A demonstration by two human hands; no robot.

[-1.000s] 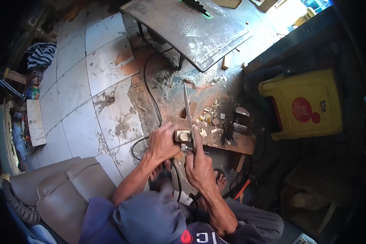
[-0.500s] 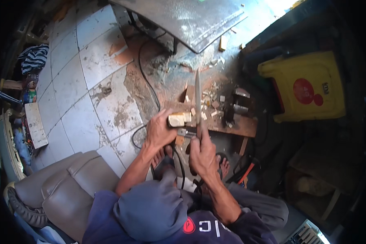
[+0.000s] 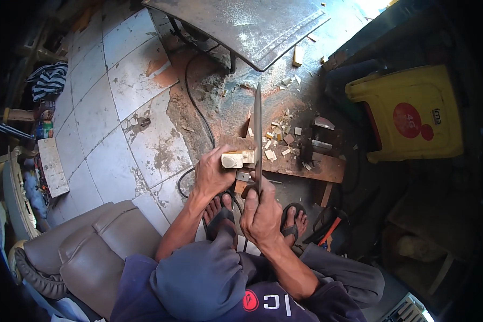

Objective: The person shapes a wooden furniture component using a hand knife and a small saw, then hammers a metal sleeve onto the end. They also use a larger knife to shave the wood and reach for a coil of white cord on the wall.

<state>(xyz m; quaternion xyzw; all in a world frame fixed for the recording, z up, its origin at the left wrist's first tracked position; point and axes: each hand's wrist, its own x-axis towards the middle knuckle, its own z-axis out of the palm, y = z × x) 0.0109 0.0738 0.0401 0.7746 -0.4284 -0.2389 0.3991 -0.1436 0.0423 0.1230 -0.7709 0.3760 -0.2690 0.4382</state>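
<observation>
My left hand [image 3: 212, 172] is closed around a small pale wooden block [image 3: 232, 160], above the near left part of a low wooden bench [image 3: 319, 165]. The block has a stepped right end and a rounded shape on its near face. My right hand [image 3: 261, 214] grips a long, narrow, pointed blade [image 3: 258, 123], its tip directed away from me. The blade's flat side runs close along the block's right end; whether they touch I cannot tell. Under my hands a metal clamp-like piece [image 3: 243, 176] shows partly at the bench's near edge.
Wood chips [image 3: 276, 134] lie scattered on and beyond the bench. A dark-topped table [image 3: 241, 27] stands ahead, a yellow plastic stool [image 3: 408, 115] at the right. A black cable [image 3: 196, 107] crosses the floor. An orange-handled tool [image 3: 330, 231] lies near my right foot.
My right hand has come slightly nearer and leftward, bringing the blade closer to the block's right end. The left hand keeps its hold, almost unmoved. The whole view has shifted slightly.
</observation>
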